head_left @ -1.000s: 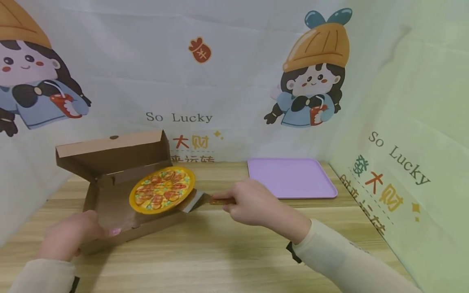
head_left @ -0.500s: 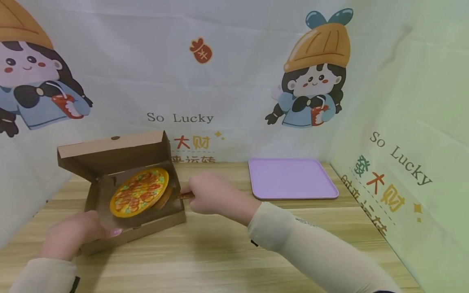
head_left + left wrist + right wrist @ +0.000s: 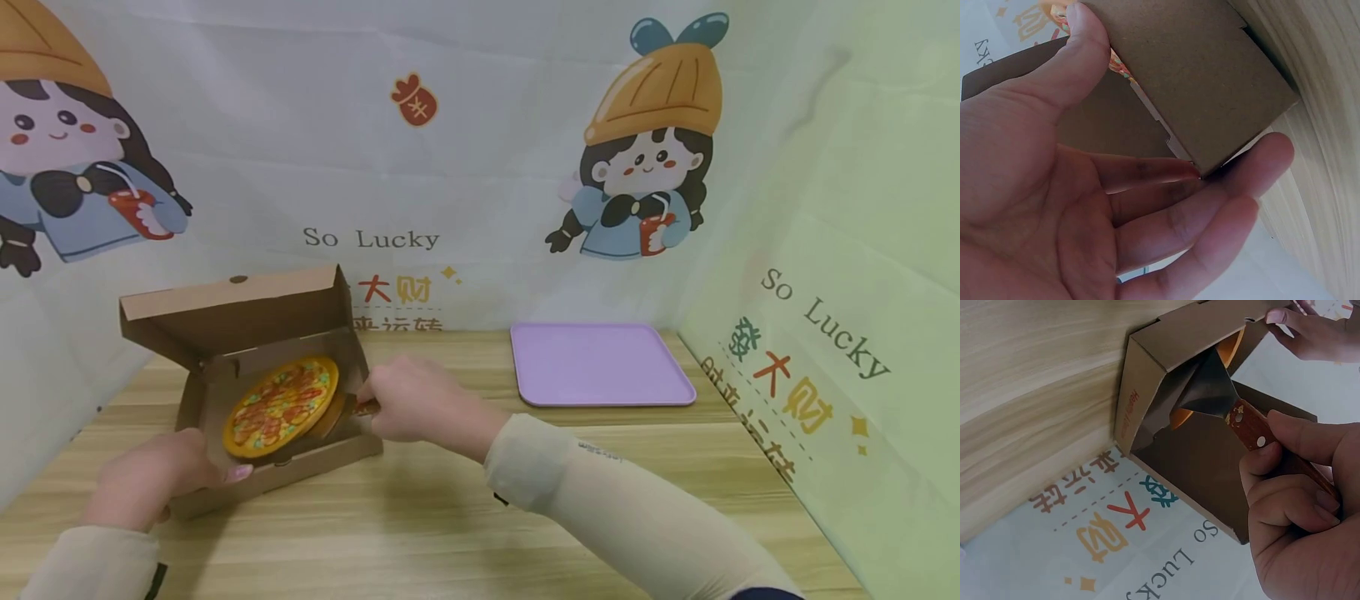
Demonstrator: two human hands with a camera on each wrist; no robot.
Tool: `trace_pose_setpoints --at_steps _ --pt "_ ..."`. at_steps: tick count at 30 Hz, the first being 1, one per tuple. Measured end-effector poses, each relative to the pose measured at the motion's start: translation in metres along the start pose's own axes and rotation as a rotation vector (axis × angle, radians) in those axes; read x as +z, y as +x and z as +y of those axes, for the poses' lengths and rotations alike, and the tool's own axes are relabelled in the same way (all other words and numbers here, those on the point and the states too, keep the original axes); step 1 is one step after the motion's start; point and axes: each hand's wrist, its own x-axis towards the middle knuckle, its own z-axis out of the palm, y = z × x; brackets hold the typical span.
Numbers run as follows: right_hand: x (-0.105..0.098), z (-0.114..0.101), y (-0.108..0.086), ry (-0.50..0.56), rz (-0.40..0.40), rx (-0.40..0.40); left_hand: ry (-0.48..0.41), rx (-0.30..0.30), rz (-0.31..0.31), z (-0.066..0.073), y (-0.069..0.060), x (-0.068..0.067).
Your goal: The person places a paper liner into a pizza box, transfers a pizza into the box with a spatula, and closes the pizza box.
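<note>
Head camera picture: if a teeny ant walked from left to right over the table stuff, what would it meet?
Left grip → toy-like pizza → right grip → purple tray.

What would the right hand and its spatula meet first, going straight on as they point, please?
Most likely the toy pizza in the cardboard box: the right hand holds the spatula pointing at it, blade overlapping it in the right wrist view, though contact is unclear.
</note>
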Motion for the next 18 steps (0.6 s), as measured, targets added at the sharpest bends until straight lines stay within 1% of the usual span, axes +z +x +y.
trace_pose_setpoints --at_steps 5,10,14,16,18 --pt "0.003 -0.001 0.002 0.015 -0.007 0.033 0.001 -0.031 0.008 0.002 -0.001 0.000" --pt "-0.001 -0.002 0.005 0.040 -0.004 0.027 -0.019 -0.049 0.007 0.001 -0.001 0.000" --pt "-0.007 0.000 0.010 0.067 -0.015 0.023 -0.032 -0.043 0.010 0.000 0.000 0.001" --pt "-0.011 0.001 0.012 0.089 -0.027 0.036 -0.049 -0.033 0.010 0.000 0.001 0.001" --pt "-0.016 0.001 0.013 0.087 -0.026 0.039 -0.059 -0.029 0.010 0.000 0.002 0.001"
